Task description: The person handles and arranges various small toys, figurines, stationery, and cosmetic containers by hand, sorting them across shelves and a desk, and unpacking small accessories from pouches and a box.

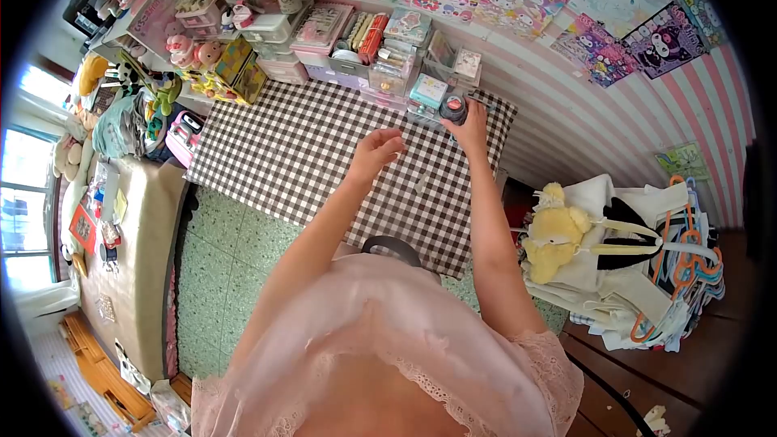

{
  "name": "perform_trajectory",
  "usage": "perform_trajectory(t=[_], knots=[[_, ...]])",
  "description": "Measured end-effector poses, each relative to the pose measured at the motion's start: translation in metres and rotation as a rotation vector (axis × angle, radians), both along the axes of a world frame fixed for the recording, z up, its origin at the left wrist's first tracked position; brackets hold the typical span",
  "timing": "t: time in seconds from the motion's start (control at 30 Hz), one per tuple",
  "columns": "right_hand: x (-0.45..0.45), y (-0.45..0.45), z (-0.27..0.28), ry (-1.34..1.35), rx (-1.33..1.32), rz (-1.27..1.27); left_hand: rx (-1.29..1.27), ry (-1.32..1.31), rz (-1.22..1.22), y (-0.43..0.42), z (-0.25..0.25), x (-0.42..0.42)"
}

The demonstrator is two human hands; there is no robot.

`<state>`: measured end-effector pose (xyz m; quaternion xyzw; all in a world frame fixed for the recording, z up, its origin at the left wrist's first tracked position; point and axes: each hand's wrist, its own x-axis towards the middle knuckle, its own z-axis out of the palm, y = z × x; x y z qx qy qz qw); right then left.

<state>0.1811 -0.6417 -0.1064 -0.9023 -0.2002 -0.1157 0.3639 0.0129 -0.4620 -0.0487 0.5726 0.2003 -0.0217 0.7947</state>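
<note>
At the back right of the checkered table (316, 133), my right hand (472, 131) has its fingers around a small dark jar (454, 108) with a reddish round top. The jar stands beside a clear organizer box (427, 91) holding a light blue and white packet. Over the middle of the cloth is my left hand (378, 154), its fingers loosely curled with a gap to the thumb. I see nothing in it.
Stacked plastic drawers (324, 42) and boxes line the back of the table against a striped wall. A yellow patterned box (239, 77) is at the left. A backless dark chair edge (391, 248) lies before me. Clothes on hangers (631, 251) pile up at right.
</note>
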Motion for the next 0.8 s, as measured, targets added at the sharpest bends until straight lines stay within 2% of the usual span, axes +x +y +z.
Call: perform_trajectory(t=[0.33,0.4,0.43,0.5,0.57,0.63,0.67,0.73,0.77,0.8], knots=[[0.006,0.001,0.001,0.039,-0.028,0.027,-0.002,0.013,0.015,0.0,-0.003,0.003],[0.009,0.002,0.007,0.154,0.144,-0.019,-0.004,0.01,0.013,0.002,-0.003,0.006],[0.012,0.001,0.011,0.153,0.143,-0.023,0.001,0.012,0.013,0.003,-0.003,0.006],[0.028,0.0,0.013,0.108,0.613,-0.05,0.005,0.015,0.007,0.004,-0.003,0.007],[0.05,-0.014,0.027,0.066,0.645,-0.156,-0.001,0.027,0.011,0.004,0.001,0.007],[0.065,-0.03,0.059,0.056,0.31,-0.416,0.006,0.038,0.002,0.004,0.002,0.008],[0.077,-0.039,0.054,0.057,0.313,-0.421,0.016,0.043,-0.002,0.004,0.002,0.007],[0.107,-0.059,0.026,0.098,0.059,-0.349,0.0,0.054,0.023,0.003,0.001,0.007],[0.121,-0.068,0.011,0.095,0.065,-0.348,0.0,0.065,0.021,0.003,-0.003,0.007],[0.134,-0.075,-0.005,0.214,-0.064,-0.305,0.009,0.079,0.018,0.004,-0.004,0.007]])
